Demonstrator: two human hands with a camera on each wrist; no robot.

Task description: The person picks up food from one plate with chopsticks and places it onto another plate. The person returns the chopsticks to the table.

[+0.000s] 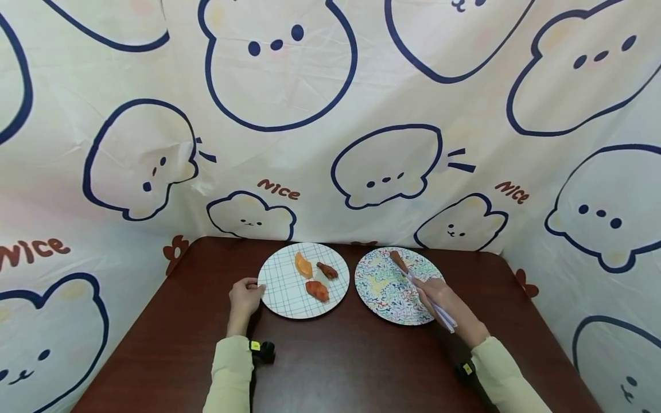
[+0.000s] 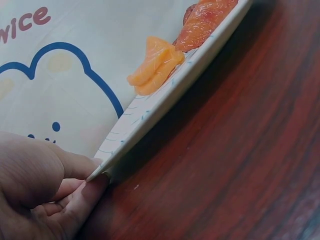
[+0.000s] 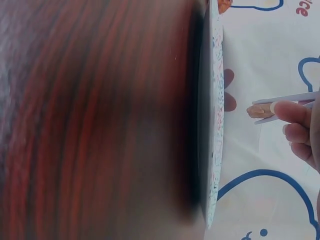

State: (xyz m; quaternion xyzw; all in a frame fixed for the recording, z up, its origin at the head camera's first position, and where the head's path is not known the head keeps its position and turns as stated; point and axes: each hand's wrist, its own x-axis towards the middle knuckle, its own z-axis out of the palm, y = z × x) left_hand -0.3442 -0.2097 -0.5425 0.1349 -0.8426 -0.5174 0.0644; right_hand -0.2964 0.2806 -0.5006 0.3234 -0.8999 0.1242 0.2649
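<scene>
My left hand [image 1: 245,299] pinches the left rim of a white plate [image 1: 279,289] with a blue grid, thumb on top and fingers beneath. On that plate lie an orange slice-like food piece [image 1: 303,265], a small brown drumstick [image 1: 327,270] and a reddish-orange food piece [image 1: 317,291]. My right hand [image 1: 451,307] holds white chopsticks [image 1: 443,315] above a multicoloured speckled plate [image 1: 382,298]. Between the chopstick tips is a brown, elongated food piece [image 3: 259,111], apart from the speckled plate in the right wrist view.
Both plates stand side by side on a dark reddish-brown wooden table [image 1: 330,367], near its back edge. A pale cloth [image 1: 310,149] with bear drawings hangs behind and at both sides. Each wrist carries a black camera [image 1: 264,351].
</scene>
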